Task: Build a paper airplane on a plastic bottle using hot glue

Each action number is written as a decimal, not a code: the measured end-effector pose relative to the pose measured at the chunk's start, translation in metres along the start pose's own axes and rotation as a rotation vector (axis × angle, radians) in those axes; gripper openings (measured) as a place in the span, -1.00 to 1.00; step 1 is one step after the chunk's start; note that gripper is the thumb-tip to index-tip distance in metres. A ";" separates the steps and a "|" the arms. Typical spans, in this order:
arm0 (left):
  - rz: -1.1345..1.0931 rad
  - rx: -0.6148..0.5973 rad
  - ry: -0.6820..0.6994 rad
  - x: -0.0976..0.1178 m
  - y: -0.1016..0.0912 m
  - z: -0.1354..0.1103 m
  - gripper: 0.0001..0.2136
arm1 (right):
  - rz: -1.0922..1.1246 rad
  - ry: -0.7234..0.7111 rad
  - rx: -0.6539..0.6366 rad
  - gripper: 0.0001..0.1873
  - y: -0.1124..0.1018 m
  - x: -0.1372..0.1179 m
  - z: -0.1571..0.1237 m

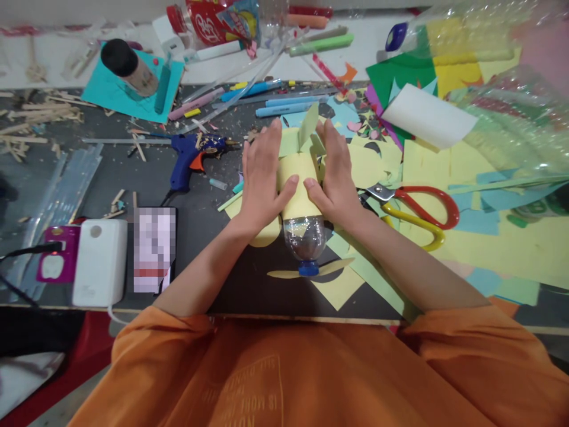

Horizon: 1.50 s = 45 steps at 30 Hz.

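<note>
A dark work table [133, 178] is strewn with coloured paper offcuts [502, 249], mostly to the right of the plastic bottle [306, 237], which is taken here as the landmark. The bottle is laid on its side near the table's front edge, its blue cap [308, 269] pointed toward the person.

The wrapping is judged to be well along but not finished: a yellow paper sheet [297, 184] is already curved over most of the bottle's body, while the clear shoulder and neck are left bare and a loose flap [308, 123] is seen standing up at the far end, not yet pressed down.

The left hand [262, 178] is laid flat against the bottle's left side, fingers straight and together, thumb pressed on the paper. The right hand [336, 175] is placed likewise on the right side, so that the paper is pinned between both palms; nothing is gripped by either.

Just right of the bottle, red-and-yellow scissors [418, 213] are lying. Left of it and a little farther back, a blue glue gun [191, 157] is set down. Beyond the bottle, several markers [284, 108] are scattered.
</note>
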<state>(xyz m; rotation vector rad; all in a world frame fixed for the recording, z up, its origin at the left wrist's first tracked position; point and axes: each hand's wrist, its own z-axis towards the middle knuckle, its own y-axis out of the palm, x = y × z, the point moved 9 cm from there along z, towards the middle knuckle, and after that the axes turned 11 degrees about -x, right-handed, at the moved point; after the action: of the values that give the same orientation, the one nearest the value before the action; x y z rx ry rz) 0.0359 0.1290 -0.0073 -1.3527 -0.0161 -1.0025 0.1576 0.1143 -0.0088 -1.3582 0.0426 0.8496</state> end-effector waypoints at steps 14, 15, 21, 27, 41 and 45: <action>0.061 -0.009 -0.005 0.017 -0.006 0.002 -0.32 | 0.079 -0.004 -0.005 -0.22 -0.001 -0.008 0.001; 0.064 -0.012 -0.004 0.016 -0.005 0.002 -0.32 | 0.065 0.000 -0.012 -0.22 -0.001 -0.008 0.001; 0.074 -0.021 0.000 0.013 -0.002 0.002 -0.35 | 0.042 -0.008 -0.049 -0.21 -0.001 -0.008 0.003; 0.067 -0.032 0.018 0.011 0.002 0.003 -0.34 | 0.057 -0.063 -0.056 -0.20 0.000 -0.009 0.004; 0.076 0.030 0.037 0.011 0.001 0.000 -0.35 | 0.068 -0.038 0.041 -0.19 -0.004 -0.008 0.003; 0.068 0.051 0.055 0.012 0.000 -0.002 -0.30 | 0.059 -0.115 0.081 -0.19 -0.008 -0.013 0.000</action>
<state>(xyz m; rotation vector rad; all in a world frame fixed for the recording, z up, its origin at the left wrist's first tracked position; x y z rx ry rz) 0.0417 0.1205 -0.0014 -1.2708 0.0447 -0.9751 0.1532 0.1085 0.0044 -1.2354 0.0276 0.9648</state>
